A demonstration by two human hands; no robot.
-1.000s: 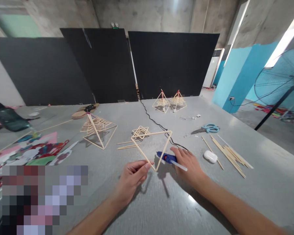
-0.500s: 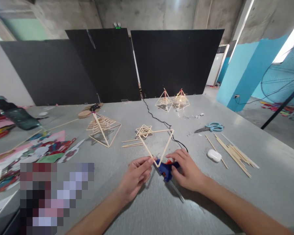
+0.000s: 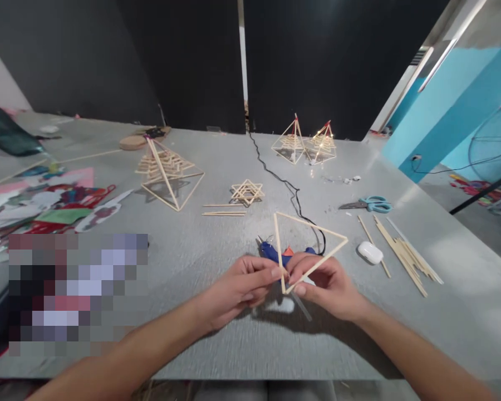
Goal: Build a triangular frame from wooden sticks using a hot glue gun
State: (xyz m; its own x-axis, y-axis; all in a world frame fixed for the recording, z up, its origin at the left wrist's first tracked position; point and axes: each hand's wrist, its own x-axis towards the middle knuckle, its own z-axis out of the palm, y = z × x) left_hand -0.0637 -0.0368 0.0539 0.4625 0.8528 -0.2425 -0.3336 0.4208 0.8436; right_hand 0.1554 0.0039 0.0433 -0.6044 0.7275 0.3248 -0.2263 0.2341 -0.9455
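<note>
A triangle of thin wooden sticks (image 3: 311, 221) is raised over the table, one corner pointing down toward me. My left hand (image 3: 244, 287) pinches its left side near that lower corner. My right hand (image 3: 328, 284) has its thumb and fingers closed on the right side by the same corner. Behind the hands lies a blue glue gun (image 3: 271, 252) with a red-orange part, partly hidden by the fingers. A clear stick (image 3: 303, 307) shows beneath the hands. Beyond, a small star-shaped stack of stick triangles (image 3: 247, 192) lies beside a few loose sticks (image 3: 224, 213).
A stick pyramid (image 3: 167, 172) stands at left, two more (image 3: 294, 142) at the back. To the right are blue-handled scissors (image 3: 376, 204), a white case (image 3: 370, 253) and a stick bundle (image 3: 403, 256). A black cord (image 3: 275, 174) crosses the table. Colourful scraps (image 3: 62, 206) lie left.
My right hand has left the glue gun and taken hold of the triangle. The triangle has turned and shifted right with my left hand. The view has tilted down.
</note>
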